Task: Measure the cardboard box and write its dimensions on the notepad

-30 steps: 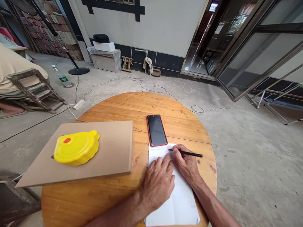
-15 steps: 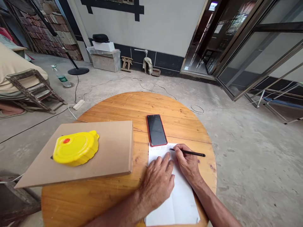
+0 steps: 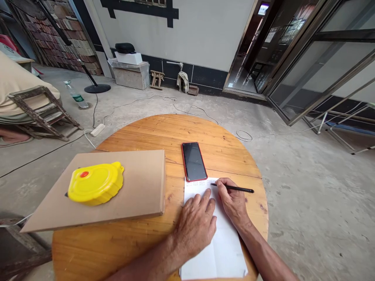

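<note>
A white sheet of paper (image 3: 227, 249) lies on the round wooden table (image 3: 231, 150), with small rows of writing along its top edge. My left hand (image 3: 197, 222) rests flat on the sheet, fingers stretched forward. In my right hand (image 3: 234, 201) is a black pen (image 3: 240, 189), pinched near its tip, which touches the paper by the writing. A phone (image 3: 194, 160) in a red case lies just beyond, its lower end over the paper's top edge. Its screen is dark.
On the left, a cardboard box (image 3: 143, 183) carries a yellow tape-measure-shaped case (image 3: 96, 183) with a red button. Beyond the table are a power strip (image 3: 98, 130), cables, a water bottle (image 3: 76, 95) and a wooden chair (image 3: 43, 109) with a person partly seen beside it.
The pen tip has shifted very slightly to the right along the writing. My left hand stays on the paper, and the view has moved a little.
</note>
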`<state>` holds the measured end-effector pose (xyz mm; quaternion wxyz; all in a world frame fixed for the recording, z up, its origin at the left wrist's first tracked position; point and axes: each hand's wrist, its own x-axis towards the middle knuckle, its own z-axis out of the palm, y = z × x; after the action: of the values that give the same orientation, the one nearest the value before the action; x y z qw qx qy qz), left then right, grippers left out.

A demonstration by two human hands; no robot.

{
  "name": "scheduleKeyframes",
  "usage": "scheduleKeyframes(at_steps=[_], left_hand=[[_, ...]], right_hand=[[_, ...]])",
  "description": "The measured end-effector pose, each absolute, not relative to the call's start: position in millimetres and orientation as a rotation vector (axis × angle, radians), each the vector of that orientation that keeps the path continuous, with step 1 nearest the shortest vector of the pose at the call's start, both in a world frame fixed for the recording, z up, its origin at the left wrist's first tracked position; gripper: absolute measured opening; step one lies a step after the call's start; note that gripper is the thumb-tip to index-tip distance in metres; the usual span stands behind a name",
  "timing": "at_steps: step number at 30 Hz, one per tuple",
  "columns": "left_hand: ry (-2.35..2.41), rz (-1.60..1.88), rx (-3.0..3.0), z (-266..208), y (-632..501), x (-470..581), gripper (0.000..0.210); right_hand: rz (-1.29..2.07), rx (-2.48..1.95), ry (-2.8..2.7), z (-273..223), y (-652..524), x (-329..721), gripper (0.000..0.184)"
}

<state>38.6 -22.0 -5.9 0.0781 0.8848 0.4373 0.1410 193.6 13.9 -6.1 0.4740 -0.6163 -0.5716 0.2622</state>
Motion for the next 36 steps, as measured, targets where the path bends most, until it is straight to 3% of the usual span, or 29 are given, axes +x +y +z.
scheduleKeyframes(at_steps=[36], left_hand=[[1.303,0.436,2.641,-8.4,-22.5,38.7,0.037]], right_hand=[[0.574,-1.491,-1.467,-5.5,13.6,191.8,0.022]])
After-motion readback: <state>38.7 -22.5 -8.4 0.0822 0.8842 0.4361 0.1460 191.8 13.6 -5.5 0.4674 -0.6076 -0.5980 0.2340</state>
